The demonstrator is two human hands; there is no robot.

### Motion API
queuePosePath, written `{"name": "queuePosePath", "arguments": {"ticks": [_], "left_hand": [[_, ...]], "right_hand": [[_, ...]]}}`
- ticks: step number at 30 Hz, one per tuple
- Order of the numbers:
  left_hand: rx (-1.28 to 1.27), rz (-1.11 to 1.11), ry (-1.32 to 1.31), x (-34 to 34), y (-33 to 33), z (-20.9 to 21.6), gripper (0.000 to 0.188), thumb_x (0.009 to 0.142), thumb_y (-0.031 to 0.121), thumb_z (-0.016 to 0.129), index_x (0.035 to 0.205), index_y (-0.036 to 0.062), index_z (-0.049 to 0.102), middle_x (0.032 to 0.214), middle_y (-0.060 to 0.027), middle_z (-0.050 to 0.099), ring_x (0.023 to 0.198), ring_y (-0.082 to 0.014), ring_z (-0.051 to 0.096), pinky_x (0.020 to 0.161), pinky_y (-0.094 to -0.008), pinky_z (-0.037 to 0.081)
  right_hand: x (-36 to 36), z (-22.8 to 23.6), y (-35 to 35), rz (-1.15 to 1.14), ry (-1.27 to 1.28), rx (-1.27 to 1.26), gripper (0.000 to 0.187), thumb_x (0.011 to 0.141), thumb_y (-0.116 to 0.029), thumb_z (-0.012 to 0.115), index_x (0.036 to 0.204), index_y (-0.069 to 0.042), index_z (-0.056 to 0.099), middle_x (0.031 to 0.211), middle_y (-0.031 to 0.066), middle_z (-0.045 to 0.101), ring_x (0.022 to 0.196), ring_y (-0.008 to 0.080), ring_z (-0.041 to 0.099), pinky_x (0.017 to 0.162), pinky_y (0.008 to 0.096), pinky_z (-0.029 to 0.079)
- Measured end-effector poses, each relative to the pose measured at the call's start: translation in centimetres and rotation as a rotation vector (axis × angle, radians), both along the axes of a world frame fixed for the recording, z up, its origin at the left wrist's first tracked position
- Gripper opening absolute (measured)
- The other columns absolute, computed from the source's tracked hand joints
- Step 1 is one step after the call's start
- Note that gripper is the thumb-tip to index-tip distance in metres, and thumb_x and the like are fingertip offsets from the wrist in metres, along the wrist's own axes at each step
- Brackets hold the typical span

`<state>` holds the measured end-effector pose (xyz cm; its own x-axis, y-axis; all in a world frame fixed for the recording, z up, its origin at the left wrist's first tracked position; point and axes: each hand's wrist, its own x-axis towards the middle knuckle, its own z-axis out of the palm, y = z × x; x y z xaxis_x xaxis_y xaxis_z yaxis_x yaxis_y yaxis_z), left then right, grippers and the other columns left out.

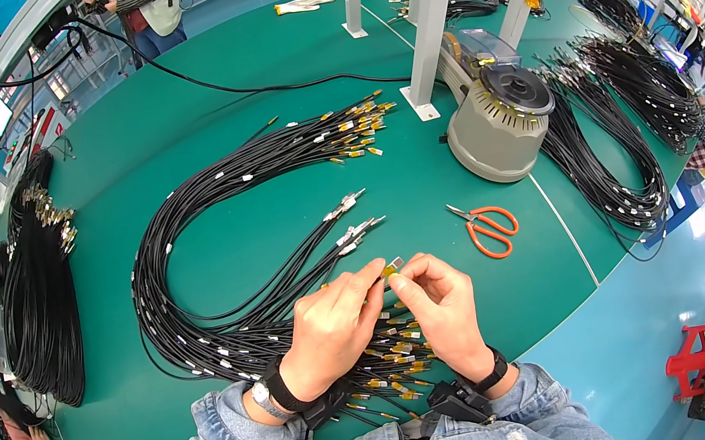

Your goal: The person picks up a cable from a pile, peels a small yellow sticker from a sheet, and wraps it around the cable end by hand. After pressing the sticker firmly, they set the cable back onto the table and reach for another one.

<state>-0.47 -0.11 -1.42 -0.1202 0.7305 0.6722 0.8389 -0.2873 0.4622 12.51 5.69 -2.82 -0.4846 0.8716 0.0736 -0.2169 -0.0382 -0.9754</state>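
At the near middle of the green table, my left hand [334, 329] and my right hand [443, 306] meet, fingers pinched on a cable end [392, 267] with a yellow wrapping and a pale tip. Fingers hide part of it. Under and around my hands lies a curved bundle of black cables [156, 273], with white labels and yellow-wrapped ends. Between its two arms, a few cable ends with silvery white connectors [350, 237] point right. Orange-handled scissors [489, 232] rest to the right of my right hand, blades slightly apart.
A round grey machine [501, 123] stands beyond the scissors, beside white metal posts [429, 27]. More black cable bundles lie at the left edge [43, 312] and at the right [616, 164]. White gloves [305, 4] lie at the far edge. Other people work around the table.
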Motion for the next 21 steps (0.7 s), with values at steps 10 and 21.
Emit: {"name": "queuePosePath", "arguments": {"ticks": [10,21], "left_hand": [[-0.105,0.009,-0.051,-0.21,-0.34,-0.03,0.03,0.073,-0.003,0.069,0.1,0.0005,0.056,0.072,-0.0113,0.065,0.054,-0.021,0.063,0.047,-0.0273,0.048],[-0.141,-0.024,-0.068,-0.1,-0.42,0.1,0.035,0.075,-0.004,0.067,0.103,-0.0011,0.048,0.071,-0.0111,0.065,0.057,-0.023,0.064,0.048,-0.0284,0.049]], "right_hand": [[0.34,0.11,-0.57,0.038,0.122,0.213,0.003,0.084,0.0,0.06,0.084,0.002,0.058,0.079,0.0026,0.053,0.071,0.0088,0.046,0.064,0.0223,0.037],[-0.02,-0.41,0.2,0.009,0.053,0.129,0.007,0.083,-0.005,0.063,0.082,0.001,0.06,0.074,0.0014,0.053,0.07,0.0087,0.046,0.065,0.0227,0.038]]}}
